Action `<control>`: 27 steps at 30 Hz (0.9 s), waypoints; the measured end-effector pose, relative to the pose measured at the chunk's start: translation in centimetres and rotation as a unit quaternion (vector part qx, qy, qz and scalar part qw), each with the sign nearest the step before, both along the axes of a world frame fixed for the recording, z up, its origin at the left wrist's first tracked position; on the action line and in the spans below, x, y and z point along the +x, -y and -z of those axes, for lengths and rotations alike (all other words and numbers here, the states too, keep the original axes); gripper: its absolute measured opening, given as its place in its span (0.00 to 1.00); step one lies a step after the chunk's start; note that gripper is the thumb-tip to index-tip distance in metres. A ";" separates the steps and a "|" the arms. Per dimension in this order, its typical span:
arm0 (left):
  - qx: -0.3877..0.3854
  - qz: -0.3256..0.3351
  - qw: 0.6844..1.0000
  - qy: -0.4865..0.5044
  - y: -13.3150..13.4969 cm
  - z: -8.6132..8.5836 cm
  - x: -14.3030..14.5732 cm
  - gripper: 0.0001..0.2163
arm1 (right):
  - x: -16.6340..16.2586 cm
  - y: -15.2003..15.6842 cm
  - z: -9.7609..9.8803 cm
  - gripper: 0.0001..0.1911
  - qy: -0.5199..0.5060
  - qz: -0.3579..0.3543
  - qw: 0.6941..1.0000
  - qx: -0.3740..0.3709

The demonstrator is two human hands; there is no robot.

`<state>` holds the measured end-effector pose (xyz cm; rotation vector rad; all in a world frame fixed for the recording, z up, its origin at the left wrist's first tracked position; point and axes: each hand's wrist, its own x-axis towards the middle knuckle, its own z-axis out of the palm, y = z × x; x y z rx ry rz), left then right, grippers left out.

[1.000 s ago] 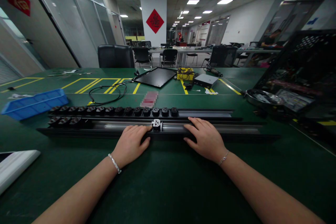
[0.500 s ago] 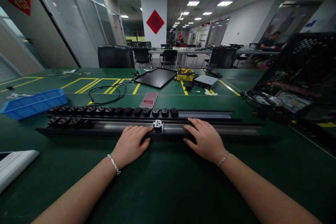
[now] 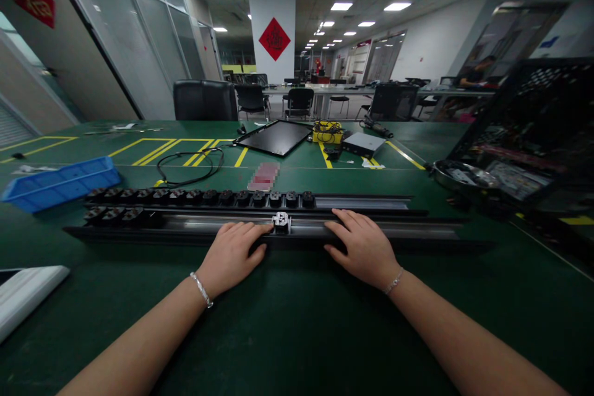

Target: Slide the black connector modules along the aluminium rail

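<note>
A long black channel rail lies across the green table in front of me. In its groove sits a single socket module with a pale face, black below. The index fingertip of my left hand touches or nearly touches the module's left side; its other fingers lie over the rail, thumb apart. My right hand rests on the rail farther right, fingers spread, a gap away from the module. Three black sockets sit at the rail's left end. Behind it, a second rail carries a row of black sockets.
A blue bin stands at the left, with a looped black cable right of it. Farther back are a dark flat panel, a yellow box of wires and a grey box. An open metal chassis stands right.
The socket module has slid slightly to the right along the groove, and my left index finger has moved a little right with it. My right hand stays in place.
</note>
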<state>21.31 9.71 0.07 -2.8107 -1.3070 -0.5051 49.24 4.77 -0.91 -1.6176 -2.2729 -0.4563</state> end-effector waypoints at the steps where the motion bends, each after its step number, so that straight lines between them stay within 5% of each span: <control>1: 0.000 0.000 1.000 0.000 0.0 0.0 0.0 0.17 | 0.0 0.0 0.0 0.22 -0.001 -0.001 1.000 0.001; 27: -0.012 -0.004 1.000 -0.020 -0.1 0.0 0.0 0.18 | 0.0 0.0 0.0 0.22 -0.004 0.002 1.000 -0.006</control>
